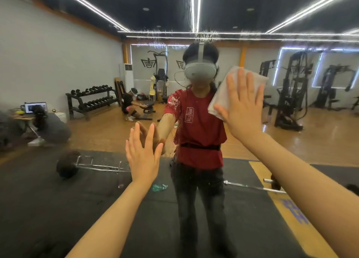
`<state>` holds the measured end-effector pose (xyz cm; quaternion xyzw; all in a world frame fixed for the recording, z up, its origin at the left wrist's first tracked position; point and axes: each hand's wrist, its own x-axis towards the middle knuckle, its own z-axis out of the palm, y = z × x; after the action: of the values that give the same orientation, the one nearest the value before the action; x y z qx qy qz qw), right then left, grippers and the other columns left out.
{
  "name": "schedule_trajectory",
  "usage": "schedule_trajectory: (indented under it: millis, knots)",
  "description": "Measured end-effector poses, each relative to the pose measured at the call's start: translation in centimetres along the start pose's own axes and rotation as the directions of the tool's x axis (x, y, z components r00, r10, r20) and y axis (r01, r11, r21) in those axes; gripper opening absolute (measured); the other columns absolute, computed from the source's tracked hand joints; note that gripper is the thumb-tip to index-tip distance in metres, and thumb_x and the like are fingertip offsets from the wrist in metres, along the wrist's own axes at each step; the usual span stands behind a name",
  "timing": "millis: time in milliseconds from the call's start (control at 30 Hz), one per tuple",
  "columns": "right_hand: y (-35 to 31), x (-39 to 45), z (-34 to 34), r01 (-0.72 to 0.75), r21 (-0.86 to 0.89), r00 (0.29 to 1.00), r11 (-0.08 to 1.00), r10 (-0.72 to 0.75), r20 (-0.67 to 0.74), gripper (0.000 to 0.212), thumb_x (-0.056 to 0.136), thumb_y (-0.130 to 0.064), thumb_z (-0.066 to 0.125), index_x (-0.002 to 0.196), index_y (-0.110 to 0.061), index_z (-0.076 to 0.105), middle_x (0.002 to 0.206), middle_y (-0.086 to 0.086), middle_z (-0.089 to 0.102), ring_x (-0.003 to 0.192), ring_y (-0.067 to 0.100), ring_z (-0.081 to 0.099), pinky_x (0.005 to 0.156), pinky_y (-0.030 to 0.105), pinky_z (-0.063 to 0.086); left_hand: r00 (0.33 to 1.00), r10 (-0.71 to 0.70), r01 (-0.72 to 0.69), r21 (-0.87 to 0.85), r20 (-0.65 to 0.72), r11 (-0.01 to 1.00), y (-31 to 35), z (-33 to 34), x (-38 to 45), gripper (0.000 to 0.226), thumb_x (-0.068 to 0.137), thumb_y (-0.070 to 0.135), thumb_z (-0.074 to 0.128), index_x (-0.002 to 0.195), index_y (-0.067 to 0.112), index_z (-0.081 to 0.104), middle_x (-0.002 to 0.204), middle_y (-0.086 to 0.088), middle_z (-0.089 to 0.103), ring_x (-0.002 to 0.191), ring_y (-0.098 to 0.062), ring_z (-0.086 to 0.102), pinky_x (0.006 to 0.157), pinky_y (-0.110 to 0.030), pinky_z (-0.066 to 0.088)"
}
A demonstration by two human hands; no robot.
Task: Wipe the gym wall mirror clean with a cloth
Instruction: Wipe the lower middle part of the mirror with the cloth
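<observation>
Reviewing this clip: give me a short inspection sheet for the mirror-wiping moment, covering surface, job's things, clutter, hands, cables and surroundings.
Surface: wall mirror, speckled with droplets or streaks near the top and centre.
Job's things: white cloth, pressed flat on the glass.
Clutter: nothing seen on the glass itself.
Hands: right hand flat, fingers straight, pressing the cloth; left hand flat, fingertips on the mirror, no grip on anything.
Cables: nothing seen.
Surroundings, reflected: barbell on a dark mat, dumbbell rack, weight machines, a crouching person.

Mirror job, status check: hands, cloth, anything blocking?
Right hand flat, pressing white cloth to mirror. Left hand open, fingertips on glass, no cloth. Droplet streaks across the glass; nothing blocking.
</observation>
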<state>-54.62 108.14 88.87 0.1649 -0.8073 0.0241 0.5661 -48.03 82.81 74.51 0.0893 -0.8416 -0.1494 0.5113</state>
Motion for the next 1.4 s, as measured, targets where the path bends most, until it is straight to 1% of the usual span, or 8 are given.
schedule_trajectory:
  millis: [333,467,567,833,900,1000,1100,1400]
  knots:
    - [-2.9,2.0,0.6,0.284,-0.052,0.959,0.957,-0.285,-0.007,0.082,0.093,-0.056,0.044,0.158,-0.014,0.015,0.164,0.016,0.012,0.151,0.035,0.009,0.119,0.056,0.000,0.979,-0.183,0.172,-0.123,-0.092,0.977,1.0,-2.7,6.7,0.064,0.099,0.041,0.048,0.157,0.030,0.022,0.165,-0.015,0.004,0.152,-0.036,0.002,0.119,-0.058,0.011]
    - [0.8,2.4,-0.4,-0.053,0.017,0.997,0.998,0.054,-0.051,0.080,0.097,-0.057,0.037,0.158,-0.014,0.011,0.165,0.016,0.007,0.151,0.035,0.006,0.119,0.058,0.005,0.979,-0.188,0.178,-0.122,-0.076,0.976,1.1,-2.7,7.6,0.066,0.099,0.043,0.048,0.157,0.033,0.018,0.165,-0.014,0.000,0.152,-0.035,-0.002,0.119,-0.059,0.011]
    - [-0.3,3.4,-0.8,-0.127,0.090,0.991,0.988,0.129,-0.017,0.081,0.096,-0.055,0.038,0.158,-0.013,0.009,0.165,0.018,0.003,0.151,0.038,0.001,0.117,0.061,0.000,0.979,-0.192,0.182,-0.128,-0.070,0.975,1.2,-2.8,7.5,0.066,0.099,0.043,0.047,0.157,0.034,0.017,0.166,-0.013,-0.002,0.152,-0.035,-0.003,0.119,-0.059,0.011]
    - [-6.7,7.7,-0.7,0.368,-0.061,0.930,0.928,-0.366,0.036,0.087,0.094,-0.060,0.048,0.158,-0.014,0.011,0.165,0.016,0.007,0.151,0.036,0.005,0.118,0.059,0.002,0.982,-0.186,0.179,-0.120,-0.044,0.976,0.8,-3.2,7.5,0.068,0.098,0.045,0.048,0.158,0.035,0.017,0.166,-0.011,-0.002,0.152,-0.034,-0.003,0.119,-0.059,0.012]
    - [-5.0,7.6,-1.0,0.358,-0.063,0.934,0.931,-0.357,0.029,0.085,0.096,-0.060,0.043,0.159,-0.014,0.009,0.165,0.015,0.005,0.152,0.035,0.003,0.119,0.057,0.000,0.983,-0.182,0.176,-0.123,-0.038,0.977,0.7,-3.3,7.4,0.069,0.098,0.045,0.049,0.157,0.037,0.016,0.166,-0.009,-0.003,0.152,-0.033,-0.004,0.119,-0.059,0.011]
    - [-1.3,7.4,-1.5,0.144,-0.029,0.989,0.989,-0.145,-0.017,0.084,0.095,-0.063,0.030,0.159,-0.014,0.005,0.165,0.016,0.003,0.152,0.036,0.002,0.120,0.056,-0.001,0.981,-0.186,0.180,-0.119,-0.048,0.977,0.6,-3.2,7.4,0.068,0.097,0.048,0.048,0.156,0.038,0.016,0.166,-0.011,-0.001,0.152,-0.034,-0.002,0.119,-0.060,0.012]
    - [-0.3,8.0,-1.9,0.024,0.019,1.000,1.000,-0.024,0.017,0.085,0.095,-0.061,0.036,0.158,-0.016,0.002,0.165,0.016,-0.001,0.152,0.036,-0.002,0.120,0.060,0.001,0.981,-0.184,0.176,-0.116,-0.059,0.978,0.8,-3.0,7.5,0.068,0.095,0.050,0.044,0.156,0.037,0.016,0.165,-0.013,0.001,0.152,-0.035,-0.001,0.118,-0.061,0.014]
    - [-8.3,11.2,-2.4,0.347,-0.027,0.937,0.937,-0.346,0.053,0.087,0.096,-0.061,0.041,0.159,-0.016,0.003,0.165,0.015,-0.001,0.152,0.035,-0.003,0.117,0.056,-0.008,0.982,-0.183,0.179,-0.108,-0.034,0.978,0.5,-3.2,7.5,0.068,0.098,0.047,0.048,0.156,0.040,0.015,0.166,-0.009,-0.003,0.152,-0.033,-0.003,0.118,-0.059,0.011]
